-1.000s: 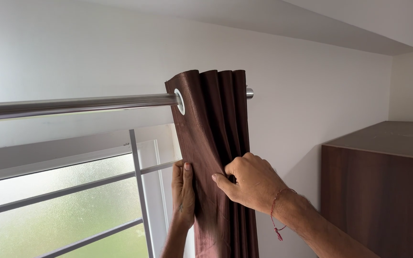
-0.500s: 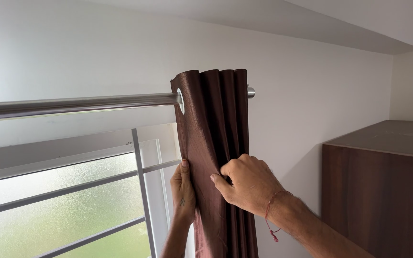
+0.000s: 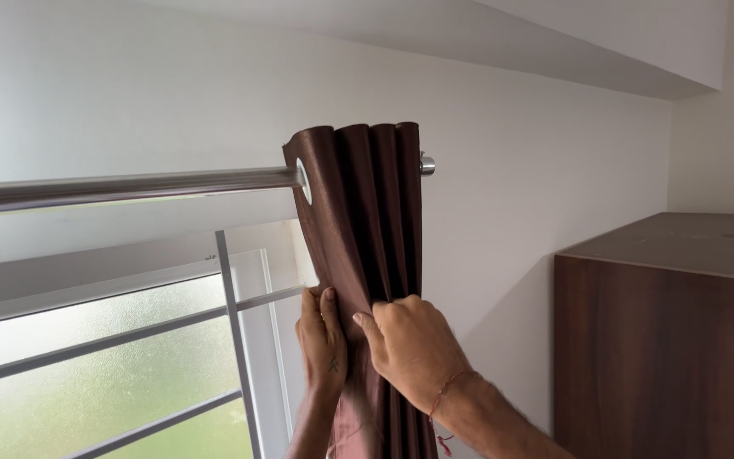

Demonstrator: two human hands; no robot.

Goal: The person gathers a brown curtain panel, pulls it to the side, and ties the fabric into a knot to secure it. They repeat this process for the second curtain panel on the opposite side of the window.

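Note:
A dark brown eyelet curtain [image 3: 365, 212] hangs bunched in folds at the right end of a steel curtain rod [image 3: 129, 185]. My left hand [image 3: 322, 340] lies flat against the curtain's outer left fold, fingers pointing up. My right hand [image 3: 414, 344] pinches the gathered folds in front, thumb side toward the left hand. Both hands sit well below the rod, at about window-bar height. A red thread circles my right wrist.
A window with frosted glass and grey horizontal bars [image 3: 112, 348] fills the lower left. A brown wooden wardrobe [image 3: 664, 348] stands at the right, its top near rod height. White wall and a ceiling step lie above.
The curtain bundle and both hands have shifted slightly, and my hands sit a little lower on the fabric than a second ago. The grip on the folds is the same.

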